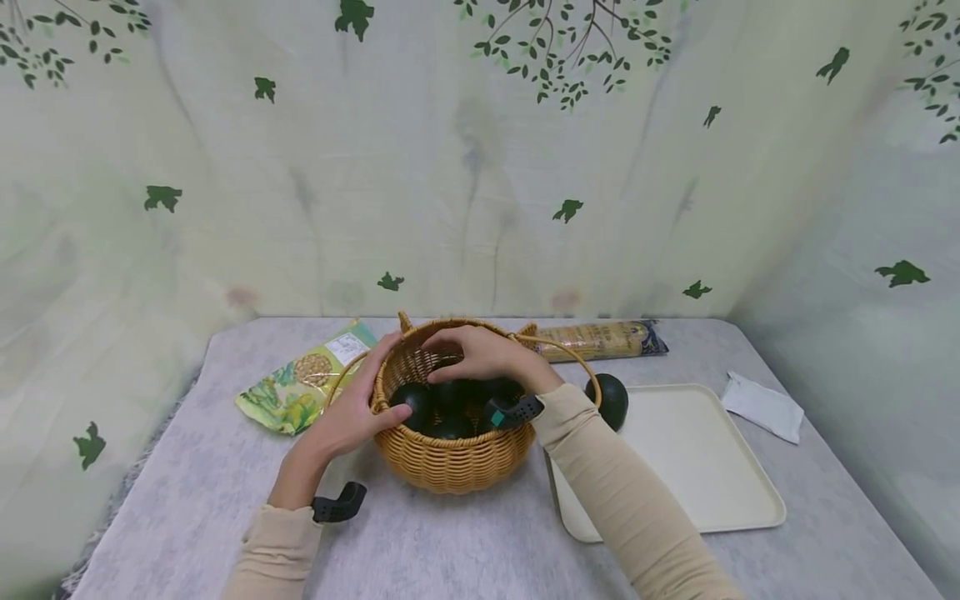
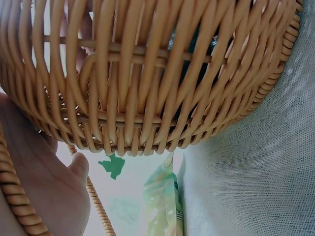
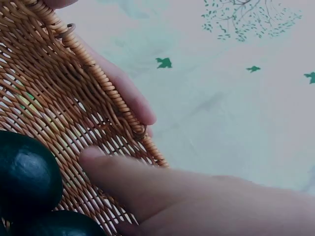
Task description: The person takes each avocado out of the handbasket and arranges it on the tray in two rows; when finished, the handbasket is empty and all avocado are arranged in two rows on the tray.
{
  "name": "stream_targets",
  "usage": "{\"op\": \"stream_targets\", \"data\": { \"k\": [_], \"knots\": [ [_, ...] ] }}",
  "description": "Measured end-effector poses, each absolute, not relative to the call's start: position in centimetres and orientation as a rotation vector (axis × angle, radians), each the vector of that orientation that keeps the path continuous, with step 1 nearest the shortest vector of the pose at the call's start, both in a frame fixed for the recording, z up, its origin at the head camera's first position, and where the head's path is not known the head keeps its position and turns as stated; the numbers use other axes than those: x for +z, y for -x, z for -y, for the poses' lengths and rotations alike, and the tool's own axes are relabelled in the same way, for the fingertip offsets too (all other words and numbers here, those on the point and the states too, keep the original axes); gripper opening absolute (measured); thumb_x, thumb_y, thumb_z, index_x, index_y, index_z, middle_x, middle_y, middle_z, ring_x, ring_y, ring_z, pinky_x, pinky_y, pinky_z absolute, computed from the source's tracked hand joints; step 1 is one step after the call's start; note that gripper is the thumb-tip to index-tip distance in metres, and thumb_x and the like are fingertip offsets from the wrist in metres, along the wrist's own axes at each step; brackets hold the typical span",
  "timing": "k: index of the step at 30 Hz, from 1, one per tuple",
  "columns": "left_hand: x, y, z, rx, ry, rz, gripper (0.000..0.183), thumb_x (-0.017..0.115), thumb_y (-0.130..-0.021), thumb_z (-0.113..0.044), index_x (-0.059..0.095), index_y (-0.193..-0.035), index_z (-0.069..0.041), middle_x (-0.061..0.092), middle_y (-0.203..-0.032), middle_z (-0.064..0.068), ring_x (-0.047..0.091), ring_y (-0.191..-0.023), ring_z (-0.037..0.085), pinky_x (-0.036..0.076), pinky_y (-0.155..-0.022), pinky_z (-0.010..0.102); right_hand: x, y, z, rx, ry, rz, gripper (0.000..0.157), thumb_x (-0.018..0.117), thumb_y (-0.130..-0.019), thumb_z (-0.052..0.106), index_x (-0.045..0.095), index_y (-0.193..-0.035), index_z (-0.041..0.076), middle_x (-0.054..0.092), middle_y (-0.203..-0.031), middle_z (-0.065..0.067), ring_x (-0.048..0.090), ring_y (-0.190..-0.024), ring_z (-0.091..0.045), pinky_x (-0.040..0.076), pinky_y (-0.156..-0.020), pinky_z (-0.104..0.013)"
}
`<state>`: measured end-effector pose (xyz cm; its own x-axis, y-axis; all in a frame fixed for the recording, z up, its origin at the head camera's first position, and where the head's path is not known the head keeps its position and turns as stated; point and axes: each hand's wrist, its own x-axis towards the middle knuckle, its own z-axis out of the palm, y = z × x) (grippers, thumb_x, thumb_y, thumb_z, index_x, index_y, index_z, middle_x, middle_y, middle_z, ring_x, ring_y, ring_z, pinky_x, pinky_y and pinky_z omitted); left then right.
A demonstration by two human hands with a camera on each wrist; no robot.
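A brown wicker basket (image 1: 453, 462) with two thin hoop handles sits mid-table, holding several dark green, glossy rounded fruits (image 1: 412, 402) that look like avocados. My left hand (image 1: 358, 417) holds the basket's left rim, its thumb over the edge and its fingers along the outside. In the left wrist view the palm (image 2: 47, 182) lies beside the woven wall. My right hand (image 1: 480, 354) reaches over the basket's mouth, above the fruits, with nothing visible in its grasp. The right wrist view shows its thumb (image 3: 128, 177) extended near the inner wall, apart from the nearest fruit (image 3: 29, 172).
Right of the basket, another dark fruit (image 1: 612, 402) rests at the corner of a cream tray (image 1: 690, 458). A white packet (image 1: 763, 407) lies beyond the tray. Behind are a long pack of noodles (image 1: 600, 340) and, at left, a green-yellow bag (image 1: 307, 375).
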<state>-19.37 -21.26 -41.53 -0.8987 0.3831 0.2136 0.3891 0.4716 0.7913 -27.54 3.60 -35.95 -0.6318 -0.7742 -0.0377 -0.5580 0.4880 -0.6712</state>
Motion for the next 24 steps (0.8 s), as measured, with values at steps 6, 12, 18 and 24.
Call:
{"op": "stream_targets", "data": {
  "k": [6,12,18,24],
  "knots": [
    [-41.59,19.43,21.19,-1.442,0.702,2.688,0.099,0.074,-0.089,-0.039,0.012,-0.166,-0.033,0.017,-0.171,0.003,0.029,-0.151,0.040,0.035,-0.112,0.071,-36.19,27.83,-3.65,-0.810,1.112,-2.433,0.060,0.073,-0.097,0.028,0.053,-0.148,0.002,0.058,-0.148,-0.016,0.056,-0.137,-0.032,0.046,-0.114,-0.044],
    [-41.54,19.37,21.21,-1.458,0.691,2.691,0.099,0.073,-0.089,-0.038,0.012,-0.166,-0.032,0.017,-0.171,0.004,0.030,-0.151,0.040,0.036,-0.111,0.071,-36.19,27.83,-3.48,-0.698,1.057,-2.455,0.065,0.074,-0.097,0.031,0.050,-0.151,0.005,0.055,-0.151,-0.013,0.055,-0.137,-0.030,0.045,-0.114,-0.044],
    [-41.48,19.40,21.17,-1.463,0.707,2.677,0.099,0.073,-0.089,-0.035,0.013,-0.166,-0.030,0.017,-0.171,0.004,0.031,-0.150,0.040,0.037,-0.111,0.068,-36.17,27.63,-3.35,-0.577,1.029,-2.470,0.067,0.073,-0.096,0.033,0.048,-0.153,0.007,0.052,-0.154,-0.012,0.050,-0.141,-0.027,0.040,-0.118,-0.042],
    [-41.50,19.39,21.15,-1.470,0.738,2.654,0.098,0.074,-0.089,-0.032,0.013,-0.166,-0.028,0.017,-0.171,0.005,0.031,-0.150,0.040,0.037,-0.112,0.066,-36.25,27.61,-3.40,-0.522,1.013,-2.475,0.067,0.072,-0.097,0.035,0.047,-0.154,0.010,0.051,-0.155,-0.011,0.049,-0.142,-0.026,0.039,-0.119,-0.041]
  ]
}}
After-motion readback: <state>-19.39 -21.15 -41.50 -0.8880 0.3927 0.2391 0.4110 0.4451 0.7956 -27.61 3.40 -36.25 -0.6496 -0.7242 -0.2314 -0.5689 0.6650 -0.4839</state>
